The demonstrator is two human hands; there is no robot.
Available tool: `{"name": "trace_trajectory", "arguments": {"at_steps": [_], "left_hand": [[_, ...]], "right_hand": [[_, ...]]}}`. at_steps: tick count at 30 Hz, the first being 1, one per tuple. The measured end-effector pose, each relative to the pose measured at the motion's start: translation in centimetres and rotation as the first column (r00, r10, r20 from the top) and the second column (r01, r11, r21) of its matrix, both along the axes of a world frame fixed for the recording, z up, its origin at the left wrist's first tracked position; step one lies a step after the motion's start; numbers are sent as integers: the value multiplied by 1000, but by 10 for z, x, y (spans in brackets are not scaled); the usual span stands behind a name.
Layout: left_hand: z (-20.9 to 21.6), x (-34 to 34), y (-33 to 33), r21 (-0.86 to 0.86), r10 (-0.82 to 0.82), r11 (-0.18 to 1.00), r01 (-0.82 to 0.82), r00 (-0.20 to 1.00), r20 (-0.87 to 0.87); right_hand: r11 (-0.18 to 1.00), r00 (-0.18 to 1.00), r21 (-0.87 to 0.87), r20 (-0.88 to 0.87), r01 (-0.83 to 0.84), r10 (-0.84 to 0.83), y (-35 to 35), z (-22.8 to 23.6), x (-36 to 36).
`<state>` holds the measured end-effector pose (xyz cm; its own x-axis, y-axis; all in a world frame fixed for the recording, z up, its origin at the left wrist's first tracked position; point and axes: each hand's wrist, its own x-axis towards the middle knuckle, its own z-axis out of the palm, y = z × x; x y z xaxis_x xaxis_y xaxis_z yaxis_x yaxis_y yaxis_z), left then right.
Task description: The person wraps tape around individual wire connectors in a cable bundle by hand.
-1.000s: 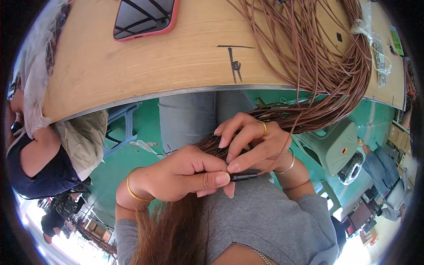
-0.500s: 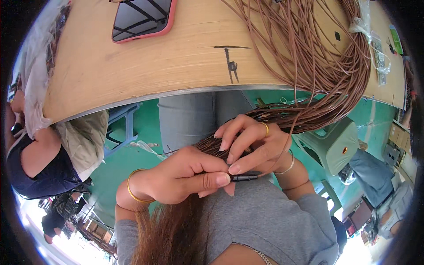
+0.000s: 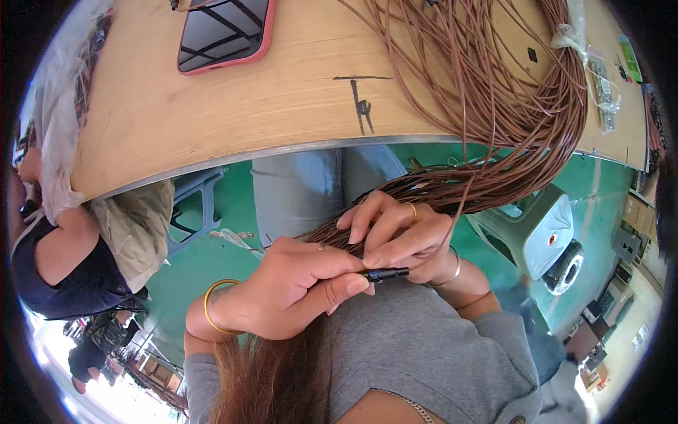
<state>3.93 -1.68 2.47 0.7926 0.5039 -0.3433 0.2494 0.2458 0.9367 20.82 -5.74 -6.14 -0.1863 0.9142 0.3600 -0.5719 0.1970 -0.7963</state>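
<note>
Connector (image 3: pixel 388 273), slim and black, is pinched between the thumb and forefinger of your left hand (image 3: pixel 300 286), just above your grey shirt (image 3: pixel 402 325) and well below the near edge of the wooden surface (image 3: pixel 282 99). One end of it sticks out to the right of your left thumb. Your right hand (image 3: pixel 413 240) is beside it with bent fingers, one fingertip close against the left forefinger; whether that hand grips anything, you cannot tell from this view. A single brown wire (image 3: pixel 458 208) comes down past your right hand toward the connector, and part of it is hidden.

On the right of the surface you have a thick bundle of brown cables (image 3: pixel 558 113), looping over the edge and continuing behind your hands. A white plastic tie (image 3: pixel 568 39) is wrapped near its top. A phone (image 3: pixel 222 35) in a pinkish-red case lies to the upper left. Below the surface, a pale green stool (image 3: pixel 544 233) stands to your right and a blue chair (image 3: pixel 201 198) to your left, on a green floor (image 3: pixel 205 272).
</note>
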Motion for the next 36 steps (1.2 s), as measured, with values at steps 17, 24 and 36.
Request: {"name": "trace_trajectory", "arguments": {"at_steps": [17,24,36], "left_hand": [[1,-2,2,-9,-140,990,140,989,-39],[1,1,9,-148,-221,965,218,975,-4],[4,4,12,-257,-225,942,217,974,-4]], "right_hand": [[981,958,193,278,18,-72,11,13,15],[975,969,222,242,-11,-44,11,10,13],[998,994,55,111,4,-10,4,12,8]]}}
